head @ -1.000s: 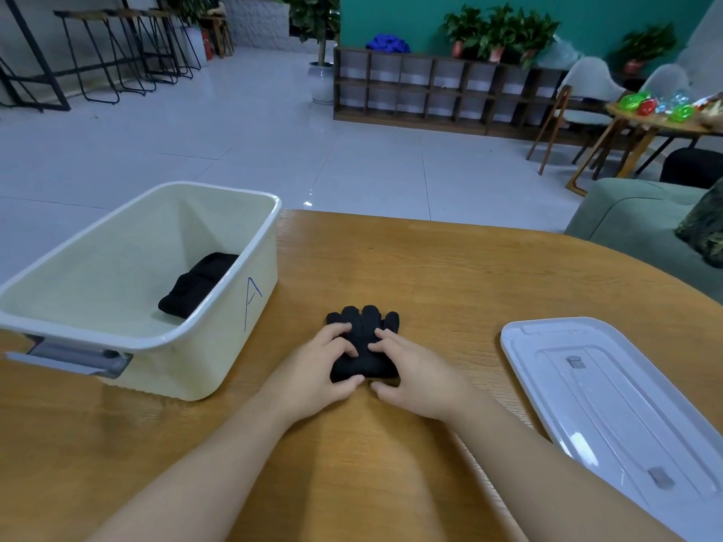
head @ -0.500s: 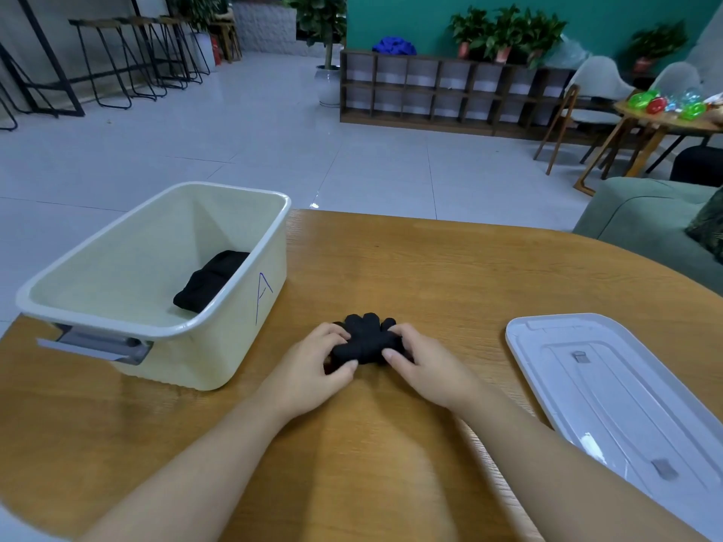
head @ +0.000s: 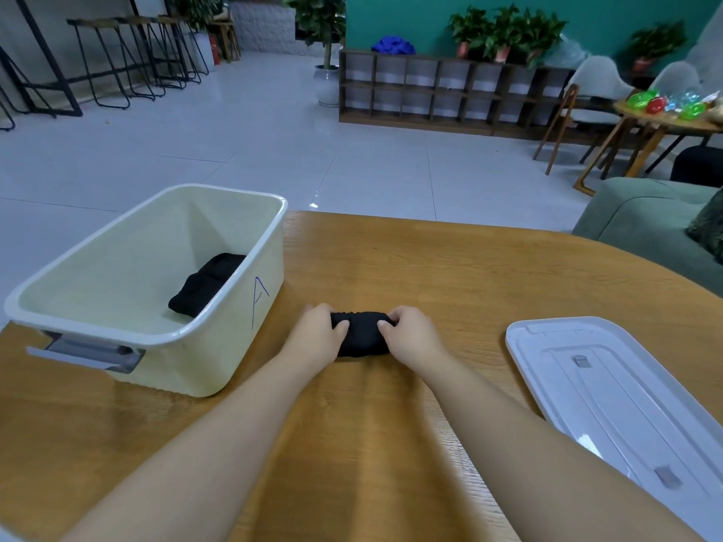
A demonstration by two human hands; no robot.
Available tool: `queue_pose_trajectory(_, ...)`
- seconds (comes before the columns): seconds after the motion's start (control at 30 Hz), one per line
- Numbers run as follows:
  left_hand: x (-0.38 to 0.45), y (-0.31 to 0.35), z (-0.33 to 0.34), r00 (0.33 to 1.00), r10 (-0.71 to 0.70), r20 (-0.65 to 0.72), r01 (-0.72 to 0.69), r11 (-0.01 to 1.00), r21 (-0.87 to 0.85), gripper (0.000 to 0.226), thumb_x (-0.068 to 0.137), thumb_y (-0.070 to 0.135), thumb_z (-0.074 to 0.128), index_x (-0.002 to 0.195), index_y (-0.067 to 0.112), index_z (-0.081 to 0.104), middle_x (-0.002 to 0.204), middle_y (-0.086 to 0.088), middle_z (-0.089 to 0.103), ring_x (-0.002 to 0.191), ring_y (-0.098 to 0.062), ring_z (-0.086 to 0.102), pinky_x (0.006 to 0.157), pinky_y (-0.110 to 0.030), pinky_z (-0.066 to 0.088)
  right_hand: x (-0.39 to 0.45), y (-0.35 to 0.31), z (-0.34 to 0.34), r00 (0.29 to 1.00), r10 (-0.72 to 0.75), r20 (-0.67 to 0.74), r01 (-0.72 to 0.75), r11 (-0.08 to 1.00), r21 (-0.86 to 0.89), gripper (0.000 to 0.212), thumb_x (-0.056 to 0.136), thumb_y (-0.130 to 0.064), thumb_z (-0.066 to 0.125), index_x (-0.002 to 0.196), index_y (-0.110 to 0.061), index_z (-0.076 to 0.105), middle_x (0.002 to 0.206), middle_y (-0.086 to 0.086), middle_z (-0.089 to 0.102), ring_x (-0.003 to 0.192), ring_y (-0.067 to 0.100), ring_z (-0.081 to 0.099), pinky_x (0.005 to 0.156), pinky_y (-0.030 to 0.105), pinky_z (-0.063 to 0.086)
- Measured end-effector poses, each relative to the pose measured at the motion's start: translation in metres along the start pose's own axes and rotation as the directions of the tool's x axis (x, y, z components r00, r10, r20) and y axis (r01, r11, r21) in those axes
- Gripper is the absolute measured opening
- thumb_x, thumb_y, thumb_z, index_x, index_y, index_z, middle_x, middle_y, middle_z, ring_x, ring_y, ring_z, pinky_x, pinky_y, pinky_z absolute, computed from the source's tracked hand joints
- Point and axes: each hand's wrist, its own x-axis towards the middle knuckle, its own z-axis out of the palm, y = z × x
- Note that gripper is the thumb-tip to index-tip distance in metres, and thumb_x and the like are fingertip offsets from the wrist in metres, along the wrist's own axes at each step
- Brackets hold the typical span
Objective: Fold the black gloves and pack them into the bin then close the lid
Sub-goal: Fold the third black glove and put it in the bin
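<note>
Black glove bundle (head: pixel 360 333), folded into a compact roll, lies on the wooden table (head: pixel 450 275) in the middle of my view, just ahead of both wrists. Its long axis runs left to right. My left hand (head: pixel 316 333) grips the left end and my right hand (head: pixel 411 333) grips the right end; the fingers of both curl over the top of the cloth, with the thumbs pressed against its near side. Only the dark middle of the roll shows between the two hands.

Left of the bundle stands the cream bin (head: pixel 270 244), open at the top, with a blue letter A on the wall facing the bundle. That wall is near my left hand but not touching it. Another folded black glove (head: pixel 207 283) already lies inside, against the right wall of the bin.

To the right, well apart from the bundle, the translucent white lid (head: pixel 610 389) lies flat on the table, nearer my right arm.

I judge that the fold is finished or nearly so. The coming move is a lift to the left, over the rim of the bin. My left hand is the nearer one, and the bundle would travel endwise, along its own length.
</note>
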Motion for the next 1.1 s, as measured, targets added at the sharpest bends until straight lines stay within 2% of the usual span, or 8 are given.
queue_pose_trajectory(0.23,0.012,0.001,-0.011,0.982,-0.04,0.182,0.018,0.992,0.121,0.05,0.089,0.024,0.059,0.134,0.008,0.045,0.132,-0.011,0.053,0.119,-0.026,0.051,0.097,-0.033,0.042,0.005,-0.002,0.001,0.997,0.065,0.032,-0.062,0.993,-0.098,0.031,0.094,-0.023,0.054,0.119,-0.005,0.061,0.115,0.011,0.065,0.104,0.027,0.062,0.074,0.027,0.043)
queue_pose_trajectory(0.4,0.013,0.012,-0.016,0.937,-0.024,0.349,-0.053,0.977,0.208,0.045,0.091,0.02,0.056,0.133,0.007,0.045,0.126,-0.012,0.057,0.115,-0.028,0.053,0.09,-0.031,0.042,0.012,-0.016,-0.005,0.963,0.188,0.195,-0.184,0.982,-0.037,0.013,0.09,-0.011,0.048,0.087,-0.002,0.058,0.093,0.014,0.063,0.098,0.033,0.066,0.074,0.033,0.051)
queue_pose_trajectory(0.47,0.013,0.014,-0.014,0.93,-0.027,0.367,-0.055,0.976,0.211,0.043,0.092,0.019,0.055,0.131,0.005,0.045,0.126,-0.015,0.056,0.114,-0.029,0.053,0.087,-0.03,0.041,0.011,-0.02,-0.01,0.933,0.225,0.279,-0.25,0.966,0.057,0.014,0.087,-0.016,0.053,0.095,-0.005,0.053,0.103,0.012,0.061,0.1,0.031,0.066,0.082,0.033,0.053)
queue_pose_trajectory(0.53,0.011,0.014,-0.014,0.927,-0.006,0.375,-0.069,0.98,0.187,0.039,0.092,0.018,0.055,0.128,0.005,0.048,0.121,-0.015,0.057,0.108,-0.028,0.055,0.082,-0.029,0.04,0.013,-0.016,-0.012,0.914,0.211,0.347,-0.265,0.958,0.113,0.039,0.081,-0.024,0.065,0.113,-0.004,0.053,0.113,0.01,0.062,0.101,0.026,0.065,0.089,0.034,0.055)
queue_pose_trajectory(0.63,0.006,0.01,-0.016,0.925,0.047,0.377,-0.103,0.986,0.129,0.036,0.091,0.017,0.056,0.125,0.01,0.049,0.118,-0.011,0.057,0.095,-0.019,0.05,0.081,-0.027,0.039,0.013,-0.01,-0.013,0.909,0.169,0.382,-0.234,0.963,0.131,0.052,0.078,-0.022,0.074,0.122,-0.002,0.054,0.118,0.013,0.063,0.106,0.025,0.063,0.092,0.036,0.055)
queue_pose_trajectory(0.8,-0.004,0.003,-0.016,0.924,0.112,0.365,-0.131,0.991,0.028,0.035,0.087,0.015,0.06,0.12,0.016,0.05,0.116,-0.005,0.057,0.104,-0.019,0.054,0.088,-0.029,0.044,0.005,-0.008,-0.021,0.887,0.085,0.453,-0.162,0.977,0.135,0.037,0.082,-0.014,0.071,0.117,-0.004,0.062,0.104,0.008,0.066,0.107,0.025,0.061,0.096,0.034,0.051)
queue_pose_trajectory(1.0,-0.016,0.009,-0.025,0.919,0.202,0.337,-0.207,0.978,-0.021,0.027,0.081,0.008,0.064,0.103,0.019,0.051,0.1,-0.001,0.058,0.093,-0.019,0.057,0.077,-0.027,0.044,-0.011,-0.008,-0.034,0.9,-0.021,0.435,-0.022,0.995,0.096,0.009,0.08,-0.015,0.072,0.081,-0.019,0.065,0.082,0.0,0.064,0.094,0.022,0.058,0.089,0.034,0.045)
queue_pose_trajectory(1.1,-0.022,0.023,-0.038,0.936,0.237,0.26,-0.237,0.971,-0.032,0.028,0.077,0.004,0.062,0.098,0.018,0.052,0.099,-0.004,0.059,0.094,-0.023,0.059,0.078,-0.033,0.05,-0.021,-0.02,-0.049,0.931,-0.077,0.357,0.055,0.996,0.071,0.024,0.077,-0.014,0.075,0.099,-0.012,0.064,0.098,0.006,0.067,0.099,0.024,0.06,0.09,0.034,0.046)
